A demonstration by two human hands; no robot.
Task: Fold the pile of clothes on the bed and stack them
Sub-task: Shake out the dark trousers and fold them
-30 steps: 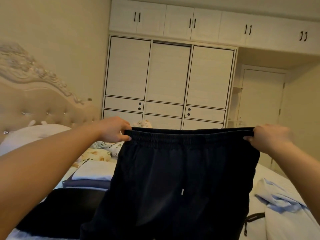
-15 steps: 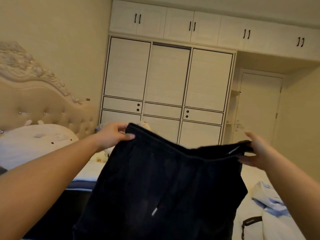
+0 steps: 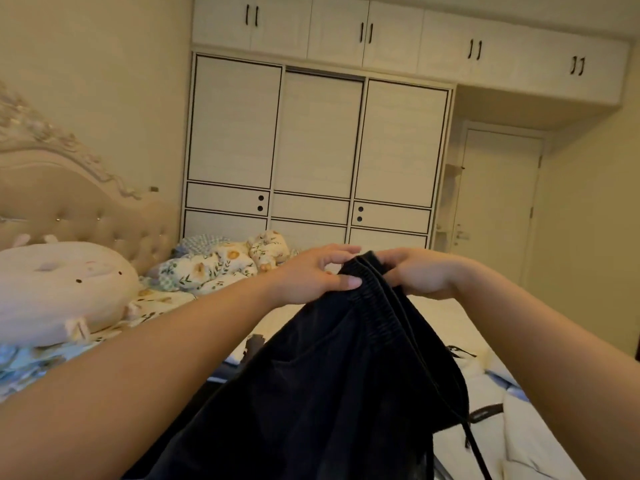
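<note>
Pinching the elastic waistband of the dark shorts (image 3: 329, 368) with left hand (image 3: 313, 275) and right hand (image 3: 420, 273) together above the bed (image 3: 440, 317). Soft, light, floppy; best held by waistband corners.

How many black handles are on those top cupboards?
8, in four pairs along the top cupboards: one pair far left, one left of centre, one right of centre, one far right. None looks hidden.
</note>
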